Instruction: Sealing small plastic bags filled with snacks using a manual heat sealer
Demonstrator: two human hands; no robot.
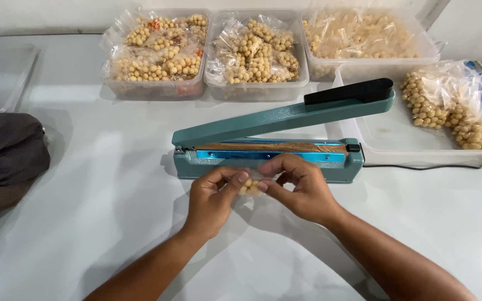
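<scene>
My left hand [212,196] and my right hand [301,187] pinch a small clear plastic bag of round beige snacks [250,187] between them, just in front of a teal heat sealer [263,156]. The sealer's lever arm [285,114] with a black handle is raised, so its sealing bar is exposed. The bag's upper edge lies close to the sealer's front, and fingers hide most of the bag.
Three clear tubs of bagged snacks [154,53] [258,53] [364,39] line the back of the white table [85,184]. A larger tub [397,139] at right holds a few bags. Dark cloth [4,161] lies at the left edge.
</scene>
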